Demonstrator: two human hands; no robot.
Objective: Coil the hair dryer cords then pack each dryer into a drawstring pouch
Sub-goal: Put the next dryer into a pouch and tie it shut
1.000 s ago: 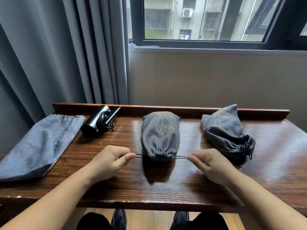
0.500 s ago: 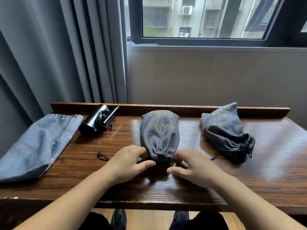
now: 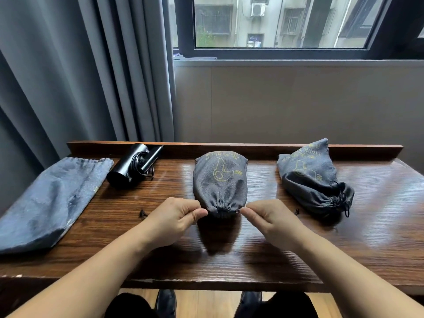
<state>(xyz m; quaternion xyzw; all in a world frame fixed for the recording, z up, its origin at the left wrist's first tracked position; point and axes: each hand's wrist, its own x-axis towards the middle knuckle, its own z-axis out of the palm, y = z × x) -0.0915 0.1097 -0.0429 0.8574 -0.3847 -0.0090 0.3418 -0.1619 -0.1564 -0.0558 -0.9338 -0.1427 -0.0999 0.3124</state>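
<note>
A filled grey drawstring pouch [image 3: 220,180] with a yellow dryer print lies in the middle of the wooden table [image 3: 252,255], its gathered mouth toward me. My left hand [image 3: 176,218] pinches the black drawstring close to the left of the mouth. My right hand [image 3: 268,218] pinches the drawstring close to the right of it. A second filled pouch [image 3: 309,177] lies at the right, tied. A black hair dryer [image 3: 135,165] with its cord coiled lies at the back left. Beside it an empty flat pouch [image 3: 50,200] lies on the left.
A raised wooden ledge [image 3: 252,148] runs along the table's back edge. Grey curtains [image 3: 80,76] hang behind on the left, and a wall with a window stands behind the table. The cord ends [image 3: 142,213] lie loose on the table by my hands.
A second ago both hands held the drawstring stretched wide apart. They have since come in to the pouch's mouth and now pinch the string right beside it.
</note>
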